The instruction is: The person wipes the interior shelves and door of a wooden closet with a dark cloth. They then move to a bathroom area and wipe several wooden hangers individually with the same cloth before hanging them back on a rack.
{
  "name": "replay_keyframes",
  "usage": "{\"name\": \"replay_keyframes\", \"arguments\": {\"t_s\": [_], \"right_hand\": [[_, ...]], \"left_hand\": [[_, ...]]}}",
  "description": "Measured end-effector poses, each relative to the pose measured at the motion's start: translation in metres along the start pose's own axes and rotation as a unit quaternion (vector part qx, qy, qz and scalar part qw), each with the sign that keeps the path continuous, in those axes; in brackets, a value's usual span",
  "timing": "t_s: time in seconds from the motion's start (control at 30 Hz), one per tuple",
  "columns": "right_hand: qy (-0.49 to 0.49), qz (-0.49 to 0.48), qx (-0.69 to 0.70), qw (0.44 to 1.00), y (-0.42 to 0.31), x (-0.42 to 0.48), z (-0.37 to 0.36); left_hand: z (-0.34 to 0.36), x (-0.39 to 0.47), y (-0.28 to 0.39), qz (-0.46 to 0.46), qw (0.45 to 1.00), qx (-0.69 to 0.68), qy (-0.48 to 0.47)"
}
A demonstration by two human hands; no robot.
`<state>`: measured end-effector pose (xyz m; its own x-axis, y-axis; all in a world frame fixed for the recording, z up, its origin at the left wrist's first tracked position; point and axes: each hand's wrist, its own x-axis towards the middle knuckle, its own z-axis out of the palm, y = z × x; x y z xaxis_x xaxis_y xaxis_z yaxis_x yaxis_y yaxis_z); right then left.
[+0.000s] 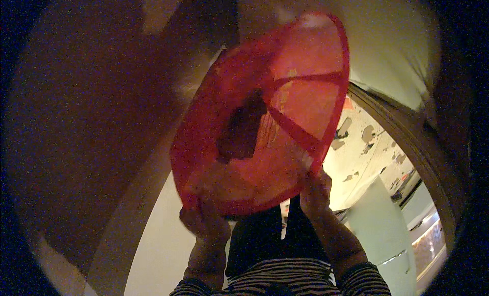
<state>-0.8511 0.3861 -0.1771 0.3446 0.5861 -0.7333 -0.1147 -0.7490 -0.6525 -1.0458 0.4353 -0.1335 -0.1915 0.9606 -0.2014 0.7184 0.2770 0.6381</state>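
Note:
A red see-through mesh item (237,181) with a hoop-like rim fills the middle of the view; its exact kind cannot be told. Two darker red bands run across its right side, and a dark irregular patch shows near its middle. My left hand (206,217) grips the lower left of the rim. On the lower right, my right hand (316,191) holds the same rim, fingers partly hidden behind the mesh. The item is tilted, its upper end leaning away to the right.
To the right, a brown wooden frame (414,154) curves beside a pale floor (363,151) with dark irregular patches. A pale green panel (382,227) with a metal handle stands at lower right. Whitish fabric (393,48) hangs at upper right. The left side is dark.

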Motion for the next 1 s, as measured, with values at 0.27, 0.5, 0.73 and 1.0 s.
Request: {"name": "replay_keyframes", "arguments": {"t_s": [0.27, 0.5, 0.73, 1.0], "right_hand": [[0.085, -0.143, 0.226, 0.960, 0.009, -0.060, 0.003], [0.052, -0.458, -0.284, 0.841, -0.006, -0.043, -0.050], [-0.268, -0.142, -0.507, 0.807, -0.030, 0.021, -0.049], [-0.069, -0.394, -0.363, 0.842, 0.000, -0.011, -0.083]], "left_hand": [[-0.035, -0.010, 0.019, -0.078, 0.991, -0.066, -0.085], [-0.021, -0.016, 0.006, 0.111, 0.987, -0.054, -0.100], [0.004, -0.015, 0.014, 0.337, 0.940, 0.036, -0.033], [0.007, -0.021, 0.039, 0.499, 0.849, 0.172, 0.006]]}}
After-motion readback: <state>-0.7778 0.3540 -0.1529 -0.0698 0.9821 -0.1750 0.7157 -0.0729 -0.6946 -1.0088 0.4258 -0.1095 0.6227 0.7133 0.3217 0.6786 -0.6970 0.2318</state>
